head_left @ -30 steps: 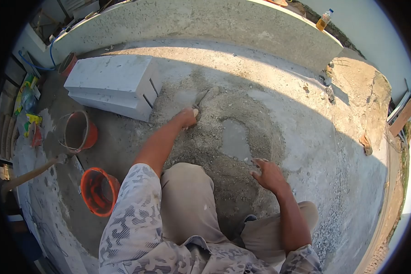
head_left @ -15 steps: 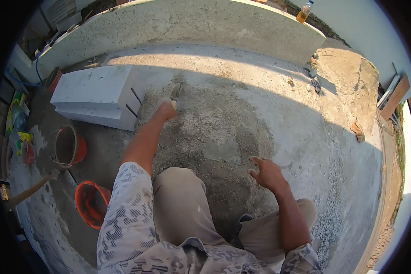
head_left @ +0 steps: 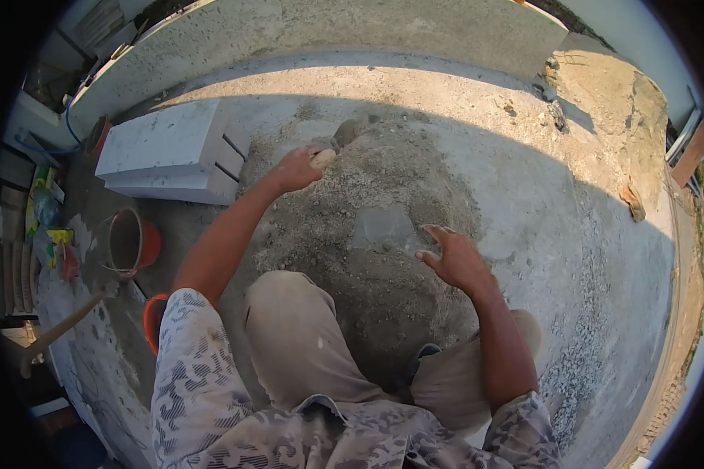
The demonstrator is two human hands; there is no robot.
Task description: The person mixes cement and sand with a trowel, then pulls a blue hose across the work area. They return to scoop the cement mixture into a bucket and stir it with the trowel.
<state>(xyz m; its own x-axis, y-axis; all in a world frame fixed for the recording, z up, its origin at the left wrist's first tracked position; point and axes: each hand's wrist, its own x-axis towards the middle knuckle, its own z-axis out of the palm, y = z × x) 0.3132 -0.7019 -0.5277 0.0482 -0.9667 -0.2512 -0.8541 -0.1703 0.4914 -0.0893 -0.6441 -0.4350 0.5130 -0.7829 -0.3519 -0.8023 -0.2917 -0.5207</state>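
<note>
My left hand (head_left: 296, 169) is closed round the pale handle of a trowel (head_left: 347, 134), stretched out to the far side of a spread of grey sandy, gravelly mix (head_left: 360, 184). The trowel's blade is down against the mix, its tip partly hard to make out. Nearer to me, on the right of the mix, my right hand (head_left: 455, 259) hovers with fingers apart and nothing in it. Beside its fingertips lies a smooth grey patch (head_left: 385, 227) amid the rough grains.
White blocks (head_left: 160, 148) are stacked at the left. An orange bucket (head_left: 147, 244) and another orange bucket (head_left: 153, 319) stand nearer, beside a wooden-handled tool (head_left: 66, 324). A low wall (head_left: 328, 31) runs across the back; gravel (head_left: 583, 352) lies at the right.
My left hand and the trowel have moved to the right over the far part of the mix. The right hand stays near the smooth patch; the camera view has shifted slightly.
</note>
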